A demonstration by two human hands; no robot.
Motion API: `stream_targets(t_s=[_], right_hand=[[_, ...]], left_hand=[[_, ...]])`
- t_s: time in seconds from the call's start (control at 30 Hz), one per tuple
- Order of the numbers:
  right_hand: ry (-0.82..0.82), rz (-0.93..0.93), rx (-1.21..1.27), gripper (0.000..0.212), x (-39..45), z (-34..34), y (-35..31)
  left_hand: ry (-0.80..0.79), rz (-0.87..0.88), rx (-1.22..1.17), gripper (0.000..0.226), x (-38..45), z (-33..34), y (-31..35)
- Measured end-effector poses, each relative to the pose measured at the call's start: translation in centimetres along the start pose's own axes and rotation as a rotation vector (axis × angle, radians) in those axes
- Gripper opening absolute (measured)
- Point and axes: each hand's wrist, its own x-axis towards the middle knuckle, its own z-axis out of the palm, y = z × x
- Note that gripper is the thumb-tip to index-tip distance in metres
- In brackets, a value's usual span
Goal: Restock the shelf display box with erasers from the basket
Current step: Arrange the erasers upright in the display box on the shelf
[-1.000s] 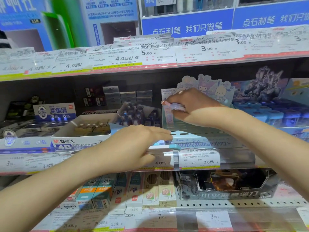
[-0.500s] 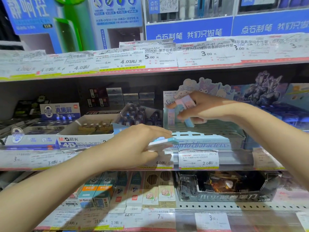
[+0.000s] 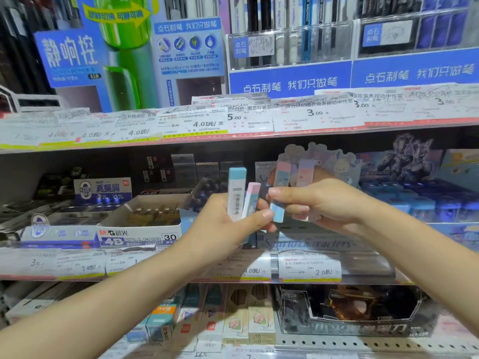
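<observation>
My left hand [image 3: 228,224] holds two long erasers upright: a teal-topped white eraser [image 3: 236,193] with a barcode and a pink eraser [image 3: 251,199] beside it. Close to its right, my right hand [image 3: 318,203] grips several pastel erasers [image 3: 281,187], pink, blue and lilac, fanned upward. Both hands hover in front of the pale teal cartoon-character display box [image 3: 305,243] on the middle shelf. Its backing card [image 3: 339,161] rises behind my right hand. The box's inside is hidden by my hands. No basket is in view.
A white 4B eraser box [image 3: 140,229] stands left of the display box. Blue-lidded items [image 3: 414,200] fill the shelf on the right. Price-tag strips [image 3: 305,268] line the shelf edges. Pencil packs [image 3: 246,320] and a dark box [image 3: 357,312] sit on the shelf below.
Both hands have lifted away from the display box and come together in front of it. The left hand turned its erasers upright. The right hand now shows several erasers fanned out.
</observation>
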Motion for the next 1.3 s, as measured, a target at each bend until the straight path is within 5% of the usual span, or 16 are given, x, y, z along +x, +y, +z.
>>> stream_targets(t_s=[0.1,0.33,0.43,0.6,0.73,0.9,1.3], right_hand=[[0.028,-0.079,-0.034,0.046,0.1,0.9,0.1],[0.23,-0.27,-0.246,0.014,-0.2,1.0,0.1],[0.267,-0.321,-0.434,0.03,-0.1,0.7,0.3],[0.346,-0.401,-0.463,0.029,1.0,-0.8,0.2],[0.394,-0.383,-0.586,0.031,2.2,-2.0,0.8],[0.358,-0.364,-0.71,0.029,3.0,-1.6,1.6],[0.326,-0.319,-0.782,0.022,3.8,-1.5,2.6]], left_hand=[[0.016,-0.015,-0.077,0.01,0.0,0.4,0.1],[0.093,-0.074,-0.018,0.02,0.1,0.3,-0.4],[0.08,-0.079,0.024,0.018,0.1,0.4,-0.4],[0.114,0.071,0.362,0.008,0.0,-0.7,-1.8],[-0.133,0.248,0.793,0.042,-0.6,-1.6,-1.8],[-0.262,0.188,1.176,0.063,-1.2,-1.0,-1.6],[-0.328,0.099,1.239,0.069,-1.3,-1.0,-1.4]])
